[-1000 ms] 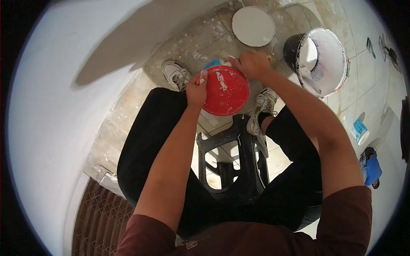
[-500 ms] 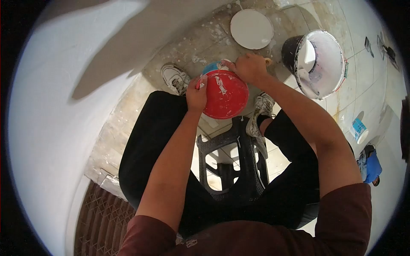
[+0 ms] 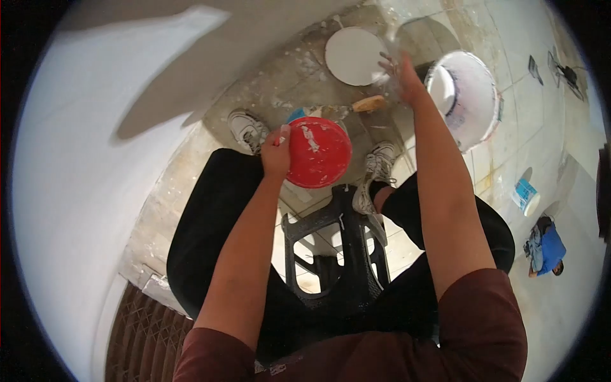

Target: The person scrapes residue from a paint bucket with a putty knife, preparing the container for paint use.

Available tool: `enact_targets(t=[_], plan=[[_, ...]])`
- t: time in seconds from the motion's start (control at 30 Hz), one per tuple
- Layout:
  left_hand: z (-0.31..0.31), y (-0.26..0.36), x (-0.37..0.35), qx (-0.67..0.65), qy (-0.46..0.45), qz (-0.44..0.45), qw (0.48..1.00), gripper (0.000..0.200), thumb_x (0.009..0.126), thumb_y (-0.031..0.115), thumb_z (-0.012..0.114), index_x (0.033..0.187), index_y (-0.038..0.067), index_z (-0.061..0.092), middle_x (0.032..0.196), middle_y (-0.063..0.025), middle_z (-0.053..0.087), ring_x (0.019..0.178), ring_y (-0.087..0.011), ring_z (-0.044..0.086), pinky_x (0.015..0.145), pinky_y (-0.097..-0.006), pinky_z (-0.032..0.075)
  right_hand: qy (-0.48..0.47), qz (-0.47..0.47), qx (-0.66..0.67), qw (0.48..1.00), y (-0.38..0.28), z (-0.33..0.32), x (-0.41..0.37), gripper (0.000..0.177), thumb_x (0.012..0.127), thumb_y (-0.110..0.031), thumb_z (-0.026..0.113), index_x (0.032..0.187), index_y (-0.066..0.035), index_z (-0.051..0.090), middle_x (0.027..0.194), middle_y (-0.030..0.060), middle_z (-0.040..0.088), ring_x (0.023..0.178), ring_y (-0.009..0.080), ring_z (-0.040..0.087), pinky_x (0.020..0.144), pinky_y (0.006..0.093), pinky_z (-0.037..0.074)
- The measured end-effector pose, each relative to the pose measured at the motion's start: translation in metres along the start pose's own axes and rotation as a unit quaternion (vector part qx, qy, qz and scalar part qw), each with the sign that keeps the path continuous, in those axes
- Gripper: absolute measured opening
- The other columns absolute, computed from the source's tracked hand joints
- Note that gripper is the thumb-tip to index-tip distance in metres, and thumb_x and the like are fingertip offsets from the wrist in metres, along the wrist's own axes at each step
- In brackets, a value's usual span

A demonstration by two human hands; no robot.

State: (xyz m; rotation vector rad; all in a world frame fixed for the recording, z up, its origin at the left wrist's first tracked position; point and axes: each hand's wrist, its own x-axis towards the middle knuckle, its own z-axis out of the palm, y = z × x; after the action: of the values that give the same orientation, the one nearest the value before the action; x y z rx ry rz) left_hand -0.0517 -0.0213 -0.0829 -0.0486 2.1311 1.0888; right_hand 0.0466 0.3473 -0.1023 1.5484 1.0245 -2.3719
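Note:
My left hand (image 3: 275, 151) grips the left rim of a red lid (image 3: 320, 153) with white smears on its top. A bit of blue shows behind the lid; most of what lies under it is hidden. My right hand (image 3: 404, 79) is away from the lid, between a white round disc (image 3: 355, 56) and a large paint-stained bucket (image 3: 474, 100). It is slightly blurred, with fingers apart and nothing seen in them. Below the disc lies a wooden-looking piece (image 3: 369, 104).
A dark plastic stool (image 3: 356, 254) stands between my legs. To the right are a small blue-and-white tub (image 3: 526, 197), a person in blue (image 3: 547, 248) and dark tools (image 3: 566, 75). A white wall (image 3: 70, 191) rises at the left.
My right hand has left the lid's upper edge and moved up and right, its fingers now spread. The wooden-looking piece has come into fuller view. My left hand stays on the red lid.

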Motion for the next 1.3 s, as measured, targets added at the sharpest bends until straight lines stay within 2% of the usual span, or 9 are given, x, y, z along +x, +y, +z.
enact_targets(t=[0.1, 0.23, 0.33, 0.5, 0.7, 0.8, 0.9, 1.1, 1.3], plan=[[0.002, 0.018, -0.007, 0.023, 0.001, -0.02, 1.0, 0.043, 0.095, 0.037, 0.06, 0.11, -0.003, 0.066, 0.108, -0.0182, 0.066, 0.098, -0.0255, 0.062, 0.089, -0.0359, 0.046, 0.02, -0.095, -0.334, 0.938, 0.049, 0.017, 0.037, 0.083, 0.091, -0.073, 0.015, 0.152, -0.019, 0.027, 0.154, 0.0115, 0.031, 0.133, 0.0324, 0.036, 0.11, 0.0471, 0.028], [0.002, 0.017, -0.001, 0.01, -0.012, 0.012, 1.0, 0.043, 0.095, 0.037, 0.059, 0.111, -0.003, 0.065, 0.11, -0.0179, 0.065, 0.1, -0.0253, 0.062, 0.089, -0.0356, 0.046, -0.043, -0.064, -0.111, 0.991, -0.004, 0.018, -0.024, 0.081, 0.09, -0.075, 0.019, 0.151, -0.022, 0.03, 0.156, 0.0104, 0.026, 0.14, 0.0245, 0.027, 0.115, 0.0409, 0.02], [-0.008, 0.016, 0.001, -0.045, -0.041, -0.043, 0.997, 0.043, 0.095, 0.037, 0.059, 0.111, -0.002, 0.065, 0.109, -0.0181, 0.065, 0.1, -0.0257, 0.062, 0.09, -0.0352, 0.046, -0.004, -0.072, -0.348, 0.935, 0.028, 0.038, -0.003, 0.089, 0.086, -0.081, 0.018, 0.151, -0.021, 0.029, 0.155, 0.0132, 0.028, 0.143, 0.0279, 0.022, 0.115, 0.0471, 0.019], [-0.003, 0.018, -0.004, 0.004, -0.018, -0.001, 1.0, 0.045, 0.094, 0.039, 0.06, 0.112, -0.003, 0.065, 0.11, -0.0199, 0.064, 0.101, -0.0284, 0.062, 0.09, -0.0353, 0.046, 0.004, -0.014, 0.008, 1.0, 0.0, 0.035, -0.047, 0.098, 0.082, -0.084, 0.025, 0.151, -0.015, 0.03, 0.15, 0.014, 0.036, 0.138, 0.0252, 0.032, 0.111, 0.0418, 0.028], [0.002, 0.015, -0.001, -0.001, -0.001, -0.006, 1.0, 0.047, 0.092, 0.04, 0.062, 0.114, -0.002, 0.064, 0.111, -0.0212, 0.064, 0.102, -0.0302, 0.062, 0.091, -0.0361, 0.046, -0.109, 0.056, -0.165, 0.979, 0.006, 0.073, -0.052, 0.093, 0.084, -0.082, 0.025, 0.138, -0.01, 0.049, 0.143, 0.0183, 0.044, 0.13, 0.0315, 0.045, 0.098, 0.0465, 0.044], [0.005, 0.011, 0.003, -0.022, -0.007, -0.014, 1.0, 0.047, 0.091, 0.041, 0.063, 0.113, -0.001, 0.065, 0.111, -0.0209, 0.064, 0.102, -0.0308, 0.062, 0.091, -0.0363, 0.046, -0.115, 0.147, -0.159, 0.969, 0.007, 0.069, -0.043, 0.071, 0.083, -0.071, 0.054, 0.109, -0.006, 0.066, 0.097, 0.0041, 0.068, 0.078, 0.0131, 0.064, 0.061, 0.0295, 0.053], [0.003, 0.013, 0.001, -0.042, 0.001, -0.005, 0.999, 0.045, 0.091, 0.04, 0.064, 0.113, 0.002, 0.067, 0.109, -0.0194, 0.065, 0.101, -0.0303, 0.063, 0.091, -0.0358, 0.047, -0.099, 0.153, -0.303, 0.935, 0.007, 0.067, -0.042, 0.051, 0.083, -0.053, 0.068, 0.104, -0.006, 0.068, 0.088, 0.0022, 0.068, 0.07, 0.0126, 0.064, 0.052, 0.0267, 0.051], [-0.008, 0.052, 0.003, 0.067, -0.064, -0.004, 0.996, 0.051, 0.087, 0.05, 0.064, 0.114, 0.008, 0.069, 0.106, -0.0183, 0.069, 0.098, -0.0319, 0.066, 0.087, -0.0378, 0.049, -0.06, 0.161, -0.272, 0.947, 0.031, 0.038, -0.063, 0.031, 0.082, -0.031, 0.073, 0.097, -0.004, 0.066, 0.078, 0.0028, 0.065, 0.059, 0.0139, 0.062, 0.041, 0.0229, 0.043], [-0.013, 0.061, 0.014, 0.155, -0.099, 0.034, 0.982, 0.059, 0.086, 0.061, 0.058, 0.113, 0.01, 0.069, 0.099, -0.0187, 0.07, 0.093, -0.0326, 0.067, 0.085, -0.0401, 0.05, 0.125, 0.029, -0.156, 0.979, 0.073, 0.038, -0.091, 0.05, 0.088, -0.049, 0.062, 0.095, 0.0, 0.063, 0.091, 0.0118, 0.066, 0.077, 0.0226, 0.065, 0.065, 0.0352, 0.054]])
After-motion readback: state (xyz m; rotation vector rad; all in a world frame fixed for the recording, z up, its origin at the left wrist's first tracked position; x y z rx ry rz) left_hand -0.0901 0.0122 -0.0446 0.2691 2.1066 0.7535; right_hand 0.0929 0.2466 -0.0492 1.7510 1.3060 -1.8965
